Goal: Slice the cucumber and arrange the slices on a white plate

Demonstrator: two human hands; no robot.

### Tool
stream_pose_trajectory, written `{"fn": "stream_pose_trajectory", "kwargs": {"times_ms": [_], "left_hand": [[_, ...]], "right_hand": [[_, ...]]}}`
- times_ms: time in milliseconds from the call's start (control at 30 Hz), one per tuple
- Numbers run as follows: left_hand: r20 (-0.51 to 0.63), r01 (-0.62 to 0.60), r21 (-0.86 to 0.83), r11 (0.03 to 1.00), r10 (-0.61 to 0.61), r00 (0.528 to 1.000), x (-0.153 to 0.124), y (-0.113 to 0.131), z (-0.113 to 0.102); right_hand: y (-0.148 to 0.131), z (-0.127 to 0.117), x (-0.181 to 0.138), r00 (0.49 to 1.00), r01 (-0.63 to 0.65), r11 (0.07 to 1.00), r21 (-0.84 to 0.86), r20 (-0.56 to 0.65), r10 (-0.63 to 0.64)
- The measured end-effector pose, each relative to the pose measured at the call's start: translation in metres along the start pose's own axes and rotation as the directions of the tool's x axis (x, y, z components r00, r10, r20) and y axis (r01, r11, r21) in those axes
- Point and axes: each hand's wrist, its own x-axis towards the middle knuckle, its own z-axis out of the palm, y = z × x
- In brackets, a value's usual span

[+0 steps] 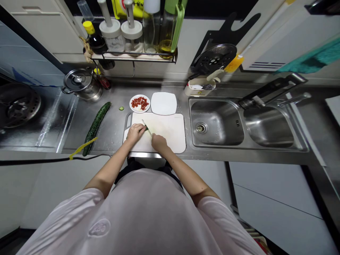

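Observation:
On the white cutting board (170, 132), my left hand (136, 132) is closed on a small dark green piece of cucumber, mostly hidden under the fingers. My right hand (159, 143) grips the handle of a knife (149, 131). Its narrow blade points away to the upper left, right beside the fingertips of my left hand and the green piece. Behind the board stand a small white plate (140, 110) of chopped red pieces (139, 103) and a bare white square plate (164, 103). A cut-off cucumber end (121, 108) lies to the left.
A whole long cucumber (97, 124) lies on the steel counter at left, near a lidded pot (83, 85). A yellow tie (83, 146) on a black cable crosses the front edge. At right is a double sink (216, 122). Bottles and jars fill a wall rack (132, 56) above.

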Motion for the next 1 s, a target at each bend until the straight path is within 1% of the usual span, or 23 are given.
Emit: {"fn": "stream_pose_trajectory", "kwargs": {"times_ms": [133, 333, 433, 667, 900, 1000], "left_hand": [[0.002, -0.008, -0.006, 1.0, 0.008, 1.0, 0.0, 0.0, 0.0], [-0.005, -0.007, -0.016, 1.0, 0.007, 1.0, 0.0, 0.0, 0.001], [0.0, -0.001, -0.023, 1.0, 0.001, 1.0, 0.0, 0.0, 0.0], [0.007, 0.014, -0.026, 1.0, -0.013, 1.0, 0.001, 0.0, -0.001], [0.013, 0.007, -0.022, 1.0, -0.006, 1.0, 0.001, 0.0, 0.0], [0.011, 0.011, -0.019, 1.0, -0.01, 1.0, 0.001, 0.0, 0.0]], "right_hand": [[-0.003, -0.002, 0.005, 1.0, 0.016, 1.0, -0.005, -0.006, -0.016], [-0.009, -0.003, 0.021, 0.998, 0.035, 0.999, -0.007, -0.052, -0.035], [-0.008, -0.002, 0.019, 0.998, 0.036, 0.999, -0.007, -0.043, -0.036], [-0.002, -0.001, 0.006, 1.0, 0.015, 1.0, -0.019, -0.003, -0.015], [-0.007, -0.001, 0.02, 0.998, 0.037, 0.999, -0.002, -0.046, -0.037], [-0.007, 0.001, 0.021, 0.997, 0.043, 0.999, 0.005, -0.062, -0.043]]}}
